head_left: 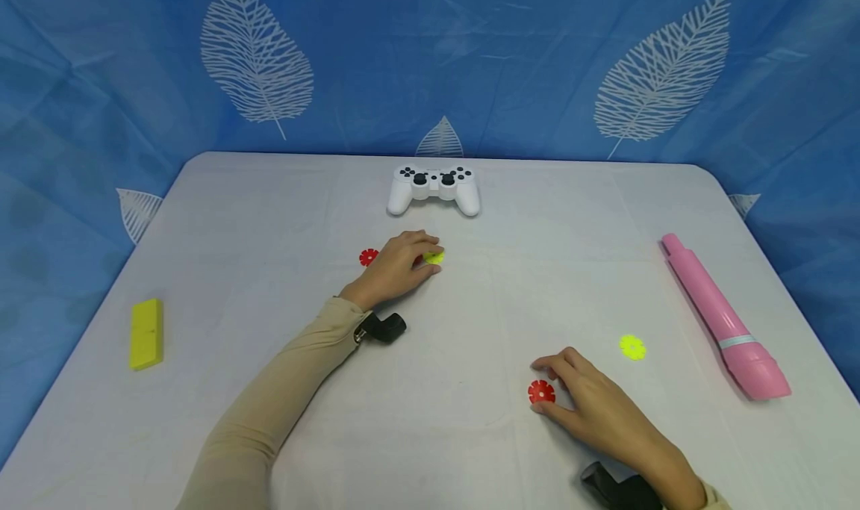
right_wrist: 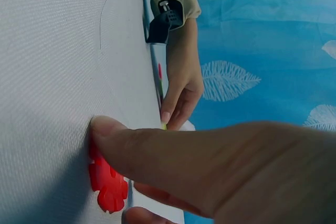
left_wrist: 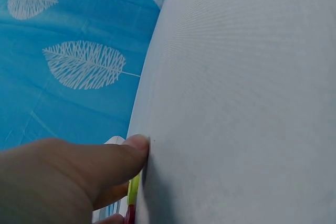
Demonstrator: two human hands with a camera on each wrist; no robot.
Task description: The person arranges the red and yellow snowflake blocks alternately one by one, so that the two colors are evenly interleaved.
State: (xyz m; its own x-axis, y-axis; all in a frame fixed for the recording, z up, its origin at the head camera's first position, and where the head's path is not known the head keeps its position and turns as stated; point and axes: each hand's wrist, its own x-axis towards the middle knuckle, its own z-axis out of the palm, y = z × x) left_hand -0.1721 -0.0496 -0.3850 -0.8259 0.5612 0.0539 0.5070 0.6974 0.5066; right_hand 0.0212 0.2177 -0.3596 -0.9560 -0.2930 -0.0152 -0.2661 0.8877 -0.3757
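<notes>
My left hand reaches over a yellow flower-shaped disc lying on the table. An index finger overlaps the disc's far edge, and the thumb lies just on its near side. A red flower-shaped disc is beside that hand, to its left. At the lower right, my right hand has thumb and fingers spread around another red flower-shaped disc. The thumb tip meets its near edge, while the index finger stays apart from it. Another yellow flower-shaped disc lies beyond the right hand.
A white game controller sits at the table's back edge. A yellow block is at the far left, and a pink tube-like object with a pale band lies along the right side. Blue leaf-patterned cloth hangs behind the white-covered table.
</notes>
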